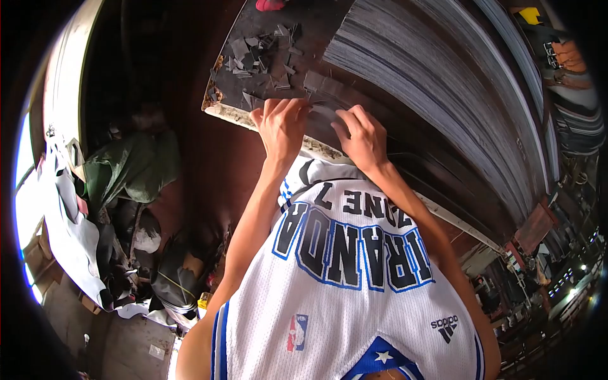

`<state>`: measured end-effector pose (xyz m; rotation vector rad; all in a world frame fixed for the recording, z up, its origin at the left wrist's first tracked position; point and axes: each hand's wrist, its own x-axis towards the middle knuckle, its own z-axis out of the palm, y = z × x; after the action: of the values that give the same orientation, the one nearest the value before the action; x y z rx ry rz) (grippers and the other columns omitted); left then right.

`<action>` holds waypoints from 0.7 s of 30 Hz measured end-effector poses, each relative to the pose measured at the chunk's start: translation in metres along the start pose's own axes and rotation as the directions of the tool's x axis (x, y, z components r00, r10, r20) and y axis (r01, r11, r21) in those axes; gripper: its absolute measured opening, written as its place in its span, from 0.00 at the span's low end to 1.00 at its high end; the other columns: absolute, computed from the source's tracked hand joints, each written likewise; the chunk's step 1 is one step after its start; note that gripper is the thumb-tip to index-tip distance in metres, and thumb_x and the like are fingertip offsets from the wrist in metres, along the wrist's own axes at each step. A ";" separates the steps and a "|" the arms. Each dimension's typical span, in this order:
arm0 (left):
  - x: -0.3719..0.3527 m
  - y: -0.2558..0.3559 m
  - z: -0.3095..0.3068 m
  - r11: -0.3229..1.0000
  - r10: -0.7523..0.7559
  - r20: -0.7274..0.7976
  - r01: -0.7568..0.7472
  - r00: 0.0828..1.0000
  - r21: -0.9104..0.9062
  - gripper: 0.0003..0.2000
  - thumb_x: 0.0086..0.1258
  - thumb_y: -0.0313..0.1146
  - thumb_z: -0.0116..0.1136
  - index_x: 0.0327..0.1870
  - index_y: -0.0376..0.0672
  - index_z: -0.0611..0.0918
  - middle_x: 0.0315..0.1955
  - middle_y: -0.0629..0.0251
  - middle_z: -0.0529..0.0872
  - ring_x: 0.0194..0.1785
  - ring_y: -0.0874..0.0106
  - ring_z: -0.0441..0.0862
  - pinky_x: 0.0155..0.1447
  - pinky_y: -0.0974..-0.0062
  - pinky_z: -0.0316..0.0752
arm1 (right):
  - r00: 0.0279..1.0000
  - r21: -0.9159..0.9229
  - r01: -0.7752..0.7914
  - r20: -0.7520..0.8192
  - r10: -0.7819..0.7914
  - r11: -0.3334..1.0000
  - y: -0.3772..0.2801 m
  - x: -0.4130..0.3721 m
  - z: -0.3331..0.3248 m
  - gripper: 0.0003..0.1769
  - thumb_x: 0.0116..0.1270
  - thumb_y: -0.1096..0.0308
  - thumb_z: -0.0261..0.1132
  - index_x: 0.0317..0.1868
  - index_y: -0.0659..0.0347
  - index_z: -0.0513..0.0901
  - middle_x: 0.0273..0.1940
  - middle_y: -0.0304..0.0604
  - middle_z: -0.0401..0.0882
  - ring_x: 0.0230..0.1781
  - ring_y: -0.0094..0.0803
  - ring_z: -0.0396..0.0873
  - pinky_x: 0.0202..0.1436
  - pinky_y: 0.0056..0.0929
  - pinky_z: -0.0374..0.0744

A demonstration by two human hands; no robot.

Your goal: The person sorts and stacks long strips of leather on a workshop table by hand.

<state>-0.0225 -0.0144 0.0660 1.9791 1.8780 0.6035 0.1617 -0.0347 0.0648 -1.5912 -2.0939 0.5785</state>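
Note:
My left hand [282,128] is at the near edge of the dark worktable [304,28], fingers bent down and closed at the end of a thin dark strip [324,113]. To its right, my right hand [367,136] hovers over the same strip. Its fingers are curled, but a gap shows between thumb and forefinger. Beyond the hands lie short dark flat pieces [323,83]. A scattered heap of small dark offcuts [253,56] covers the table's left corner. Long grey-black strips [437,82] run in a wide sheaf to the right.
The table has a worn pale front edge [231,117]. A pinkish-red item [270,5] sits at its far side. On the left are a dark green cloth or bag [133,168] and piled white sheet material [69,221]. Bundled strips [577,126] stand at far right.

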 end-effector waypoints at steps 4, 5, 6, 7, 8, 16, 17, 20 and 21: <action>-0.005 0.001 -0.011 0.991 0.127 -0.020 -0.128 0.992 -0.044 0.06 0.59 0.32 0.71 0.37 0.53 0.87 0.34 0.77 0.86 0.44 0.71 0.80 0.53 0.67 0.63 | 0.999 0.002 -0.034 -0.009 0.034 0.999 -0.004 0.005 -0.006 0.15 0.59 0.70 0.72 0.46 0.58 0.82 0.38 0.42 0.76 0.35 0.41 0.80 0.39 0.37 0.80; -0.012 0.005 -0.013 0.990 0.130 -0.020 -0.131 0.991 -0.047 0.06 0.59 0.32 0.71 0.37 0.53 0.87 0.34 0.77 0.86 0.44 0.71 0.80 0.53 0.67 0.63 | 1.000 0.002 -0.020 -0.016 0.020 1.000 -0.001 -0.003 -0.009 0.15 0.59 0.69 0.72 0.46 0.58 0.81 0.38 0.42 0.76 0.36 0.40 0.79 0.40 0.37 0.79; -0.012 0.003 -0.018 0.990 0.137 -0.019 -0.138 0.990 -0.036 0.06 0.60 0.32 0.70 0.37 0.53 0.87 0.34 0.77 0.86 0.44 0.71 0.79 0.53 0.67 0.63 | 1.000 0.005 -0.005 -0.017 0.005 1.000 0.000 -0.002 -0.009 0.15 0.59 0.69 0.73 0.45 0.58 0.81 0.38 0.41 0.75 0.37 0.40 0.79 0.41 0.37 0.79; -0.012 0.001 -0.021 0.989 0.145 -0.019 -0.145 0.989 -0.023 0.06 0.60 0.33 0.70 0.37 0.52 0.87 0.34 0.78 0.86 0.45 0.71 0.79 0.53 0.67 0.63 | 1.000 0.004 -0.006 -0.015 0.006 1.000 0.000 -0.001 -0.011 0.15 0.59 0.69 0.73 0.45 0.58 0.81 0.38 0.41 0.75 0.37 0.40 0.79 0.41 0.37 0.79; -0.012 -0.004 -0.022 0.989 0.138 -0.009 -0.139 0.990 -0.046 0.05 0.63 0.34 0.68 0.39 0.53 0.86 0.33 0.78 0.86 0.46 0.71 0.79 0.53 0.65 0.62 | 1.000 0.002 0.017 -0.014 -0.017 1.000 -0.001 0.001 -0.013 0.16 0.57 0.70 0.74 0.46 0.59 0.81 0.39 0.40 0.77 0.38 0.40 0.79 0.42 0.36 0.79; -0.004 -0.003 -0.010 0.994 0.004 0.005 -0.003 1.000 -0.107 0.04 0.65 0.34 0.67 0.39 0.51 0.86 0.34 0.76 0.86 0.46 0.70 0.79 0.53 0.65 0.61 | 0.995 0.180 -0.085 0.066 0.074 0.980 -0.001 0.002 -0.015 0.18 0.58 0.70 0.74 0.48 0.59 0.80 0.37 0.42 0.82 0.37 0.41 0.82 0.42 0.38 0.81; -0.002 -0.003 -0.009 0.992 -0.011 0.003 0.011 1.000 -0.125 0.04 0.65 0.34 0.66 0.39 0.51 0.86 0.34 0.76 0.87 0.46 0.69 0.79 0.54 0.65 0.61 | 0.997 0.172 -0.064 0.052 0.056 0.983 -0.004 0.004 -0.019 0.15 0.61 0.68 0.72 0.47 0.58 0.80 0.37 0.43 0.82 0.37 0.42 0.83 0.41 0.38 0.81; 0.005 -0.001 -0.011 0.995 -0.008 0.016 0.009 1.000 -0.101 0.04 0.66 0.34 0.66 0.39 0.51 0.87 0.35 0.75 0.88 0.46 0.70 0.80 0.55 0.65 0.61 | 0.997 0.090 -0.037 0.065 0.031 0.995 0.000 -0.001 -0.022 0.12 0.65 0.65 0.70 0.46 0.58 0.81 0.37 0.43 0.83 0.37 0.43 0.84 0.42 0.38 0.81; 0.007 0.000 -0.011 0.995 -0.007 0.020 0.009 1.000 -0.104 0.04 0.66 0.34 0.66 0.39 0.51 0.87 0.35 0.75 0.88 0.46 0.70 0.80 0.55 0.65 0.61 | 0.996 0.013 -0.026 0.090 0.024 1.000 0.004 -0.003 -0.022 0.12 0.66 0.64 0.69 0.47 0.58 0.81 0.37 0.43 0.83 0.38 0.42 0.84 0.43 0.39 0.82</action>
<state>-0.0286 -0.0081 0.0758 1.9041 1.8046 0.6630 0.1784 -0.0350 0.0805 -1.6133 -2.1326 0.6843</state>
